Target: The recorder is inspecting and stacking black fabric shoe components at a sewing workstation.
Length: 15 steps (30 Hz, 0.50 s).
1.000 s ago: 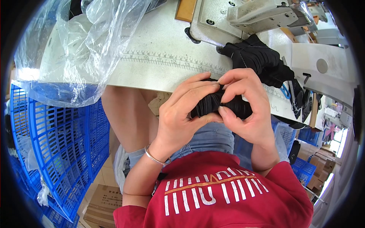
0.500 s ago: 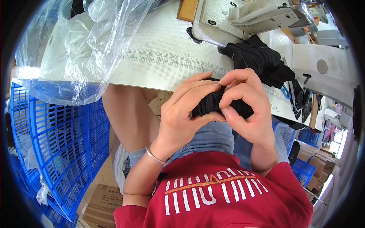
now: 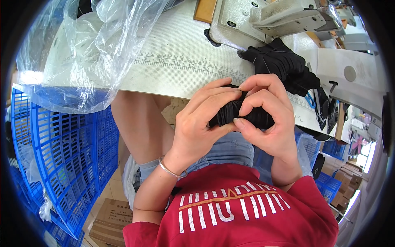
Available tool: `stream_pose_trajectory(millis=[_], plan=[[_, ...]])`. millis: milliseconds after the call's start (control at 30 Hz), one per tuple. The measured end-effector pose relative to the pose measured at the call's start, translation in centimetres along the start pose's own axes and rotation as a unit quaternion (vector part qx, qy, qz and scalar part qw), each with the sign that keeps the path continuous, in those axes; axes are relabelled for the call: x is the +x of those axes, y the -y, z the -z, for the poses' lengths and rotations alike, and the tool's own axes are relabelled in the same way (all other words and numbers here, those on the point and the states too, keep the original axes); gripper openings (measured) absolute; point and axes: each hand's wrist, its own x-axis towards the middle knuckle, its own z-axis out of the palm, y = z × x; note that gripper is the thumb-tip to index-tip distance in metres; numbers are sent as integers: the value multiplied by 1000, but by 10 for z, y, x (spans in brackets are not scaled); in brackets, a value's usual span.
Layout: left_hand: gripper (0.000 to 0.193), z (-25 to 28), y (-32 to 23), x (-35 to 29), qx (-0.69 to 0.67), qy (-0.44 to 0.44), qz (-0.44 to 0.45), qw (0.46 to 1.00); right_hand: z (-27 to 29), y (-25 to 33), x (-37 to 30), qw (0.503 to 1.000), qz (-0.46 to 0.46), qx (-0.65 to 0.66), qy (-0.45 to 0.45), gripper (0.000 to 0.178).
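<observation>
One black bundle (image 3: pixel 227 114), apparently of layered fabric, is held above the denim-clad lap (image 3: pixel 222 151), just beside the near edge of the pale tabletop (image 3: pixel 164 80). The left hand (image 3: pixel 195 117) curls round its left part, fingers over the top and thumb beneath; the right hand (image 3: pixel 277 121) closes round the right part with bent fingers. Relative to half a second earlier, the right thumb tip has shifted slightly leftward, parting a little from the forefinger, while the left grip is essentially unchanged. The shift suggests a small adjustment of hold, the bundle staying in both hands; whether a fold is pinched cannot be told. Beyond lie a black fabric pile (image 3: pixel 279 61) and a sewing machine (image 3: pixel 288 24).
</observation>
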Motion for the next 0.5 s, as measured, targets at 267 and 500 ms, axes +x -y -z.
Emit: stream_pose_trajectory(millis=[267, 500], plan=[[54, 1, 0, 0, 5, 1, -1, 1000, 0, 1, 0, 1000, 0, 1, 2, 24], [52, 0, 1, 0, -2, 1, -2, 1000, 0, 2, 1, 1000, -1, 0, 0, 25]])
